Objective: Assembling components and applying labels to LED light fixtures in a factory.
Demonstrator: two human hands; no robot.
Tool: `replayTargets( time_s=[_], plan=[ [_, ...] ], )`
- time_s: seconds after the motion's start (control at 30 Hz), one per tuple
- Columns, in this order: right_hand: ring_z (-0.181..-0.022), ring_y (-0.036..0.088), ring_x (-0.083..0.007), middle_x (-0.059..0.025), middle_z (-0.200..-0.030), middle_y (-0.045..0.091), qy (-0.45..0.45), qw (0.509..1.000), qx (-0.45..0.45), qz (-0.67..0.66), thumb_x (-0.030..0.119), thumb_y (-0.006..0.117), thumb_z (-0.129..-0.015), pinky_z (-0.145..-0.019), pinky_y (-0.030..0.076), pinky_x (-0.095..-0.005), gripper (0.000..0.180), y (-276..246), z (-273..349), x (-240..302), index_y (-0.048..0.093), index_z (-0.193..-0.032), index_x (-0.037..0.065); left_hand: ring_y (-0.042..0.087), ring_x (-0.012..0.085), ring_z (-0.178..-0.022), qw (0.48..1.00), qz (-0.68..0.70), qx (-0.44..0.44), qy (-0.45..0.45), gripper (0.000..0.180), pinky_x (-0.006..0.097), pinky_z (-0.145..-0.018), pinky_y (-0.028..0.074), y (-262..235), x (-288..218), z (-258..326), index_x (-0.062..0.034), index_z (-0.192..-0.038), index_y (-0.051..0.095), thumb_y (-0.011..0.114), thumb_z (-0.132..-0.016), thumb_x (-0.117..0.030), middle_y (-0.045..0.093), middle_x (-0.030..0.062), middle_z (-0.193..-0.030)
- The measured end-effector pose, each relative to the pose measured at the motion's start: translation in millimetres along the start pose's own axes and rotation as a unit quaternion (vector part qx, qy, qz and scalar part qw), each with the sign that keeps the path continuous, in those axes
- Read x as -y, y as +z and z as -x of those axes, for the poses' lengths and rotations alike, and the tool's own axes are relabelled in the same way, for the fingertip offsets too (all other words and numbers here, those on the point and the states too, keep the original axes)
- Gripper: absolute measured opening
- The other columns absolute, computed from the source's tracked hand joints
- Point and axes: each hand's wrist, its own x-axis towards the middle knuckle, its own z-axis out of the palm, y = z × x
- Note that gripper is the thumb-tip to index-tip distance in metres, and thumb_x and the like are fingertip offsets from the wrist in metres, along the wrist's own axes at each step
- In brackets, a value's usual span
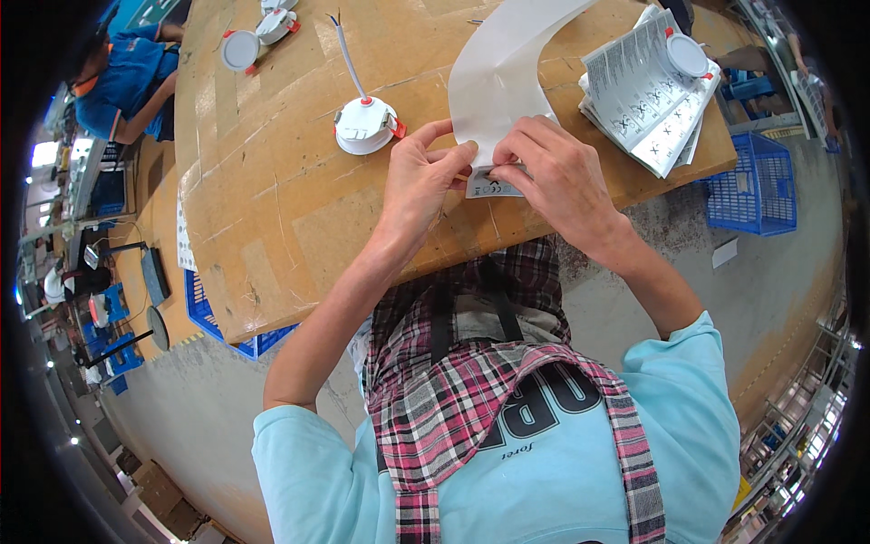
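A long white strip of label backing paper (501, 86) curves up from the table's near edge, with a small printed label (492, 189) at its lower end. My left hand (426, 172) pinches the strip's left edge between thumb and fingers. On the other side, my right hand (555, 177) has its thumb and fingertips closed on the lower end by the label. Whether the label is partly lifted there I cannot tell. Left of my hands a round white downlight (364, 125) with red clips rests on the table, its grey cable (349, 59) pointing up.
Several more downlights (241, 51) lie at the far left of the brown table (272, 208). A stack of printed leaflets (648, 100) at the right has another downlight (686, 56) on top. A blue crate (752, 186) stands on the floor to the right. A co-worker (136, 77) sits at the left.
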Motion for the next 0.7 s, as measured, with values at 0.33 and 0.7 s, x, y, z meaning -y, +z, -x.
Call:
replayTargets(
  time_s=[0.33, 0.7],
  plan=[
    [-0.078, 0.055, -0.0216, -0.0069, -0.083, 0.052, -0.113, 0.993, 0.017, 0.022, 0.007, 0.066, -0.075, -0.068, 0.049, -0.0305, 0.015, -13, -7, -10, 0.053, -0.079, 0.004, 0.061, 0.009, -0.065, 0.999, -0.041, -0.011, 0.027, 0.044, 0.023, -0.059, 0.049, -7, 5, -12, 0.0046, -0.121, 0.048, 0.062, -0.084, -0.013, 0.067, 0.0071, -0.078],
    [-0.097, 0.058, -0.0207, -0.0133, -0.107, 0.058, -0.045, 0.689, -0.177, -0.701, 0.018, 0.057, -0.088, -0.095, 0.041, -0.038, 0.028, -126, -19, -67, 0.051, -0.11, 0.001, 0.06, 0.02, -0.065, 0.741, -0.586, -0.094, 0.314, 0.046, 0.033, -0.056, 0.047, 4, 45, -11, -0.0145, -0.126, 0.049, 0.057, -0.08, -0.013, 0.061, 0.0051, -0.065]
  ],
)
